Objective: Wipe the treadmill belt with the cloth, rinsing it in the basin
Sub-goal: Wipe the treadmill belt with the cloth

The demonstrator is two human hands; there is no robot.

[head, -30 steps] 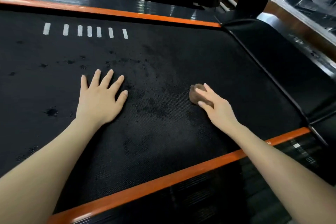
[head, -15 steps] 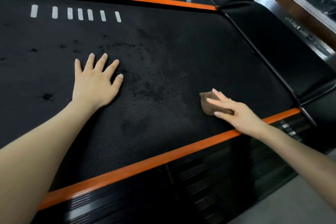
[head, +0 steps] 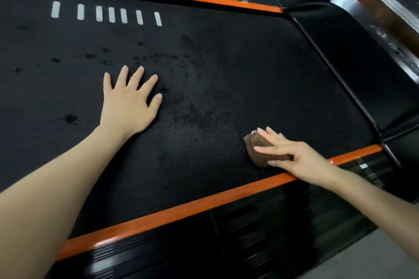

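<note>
On the left half of the treadmill belt (head: 226, 63), at about 9 o'clock from the middle of the view, the left hand (head: 129, 104) lies palm down. Its fingers are released and fanned out flat on the black weave, tips aimed toward 12 to 1 o'clock, grasping nothing. Dark damp spots (head: 70, 118) are scattered beside it and spread toward the centre. Up at 11 o'clock a row of white dashes (head: 111, 14) is printed on the belt: plain bars, no letters.

Over to the right, at 4 o'clock, sits the cloth (head: 260, 149), a small brown wad on the belt just inside the near orange rail (head: 181, 208). Its long axis runs from 10 o'clock to 4 o'clock, the free end poking toward 10. The right hand (head: 301, 158) covers it with fingers stretched nearly straight across the top, pressing it down, thumb along its near edge, all aimed toward 9 to 10 o'clock.

Beyond the wrist, on the black side rail, there's a small white label (head: 364, 165), too blurred to read.
</note>
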